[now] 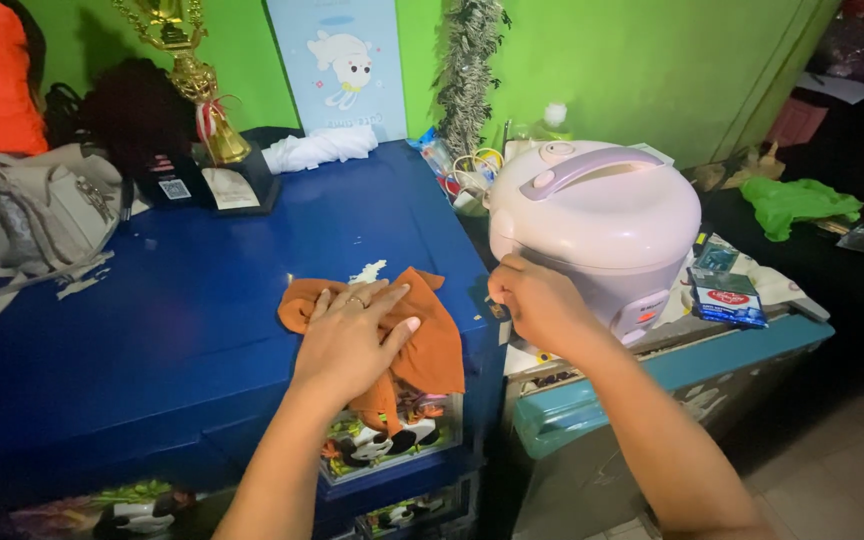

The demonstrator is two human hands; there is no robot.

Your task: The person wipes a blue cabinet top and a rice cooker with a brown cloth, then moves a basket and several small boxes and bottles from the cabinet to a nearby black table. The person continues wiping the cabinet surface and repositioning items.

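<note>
An orange cloth [422, 335] is pressed flat under the left hand [352, 335] on the blue desk [152, 320]; the fingers are spread apart and laid open on the fabric, so nothing is clamped in that grip. The cloth lies at the desk's front edge, with one end hanging down over the patterned drawer front [392, 445] at 6 o'clock from the hand. A small white smear [368, 271] is seen on the desk just at 12 o'clock from the cloth. The right hand [537, 305] is set against the lower side of a pale lilac rice cooker [597, 225], which stands at 3 o'clock from the cloth on a teal-edged surface [672, 365]; its fingers are curled together, though whether something small is pinched in them cannot be told. A gold trophy [197, 85] on a black base is placed at the far edge of the desk, at 11 o'clock from the cloth, and a grey bag [32, 215] is seen at 9 o'clock. A blue packet [727, 297] lies just beside the cooker at 3 o'clock.
</note>
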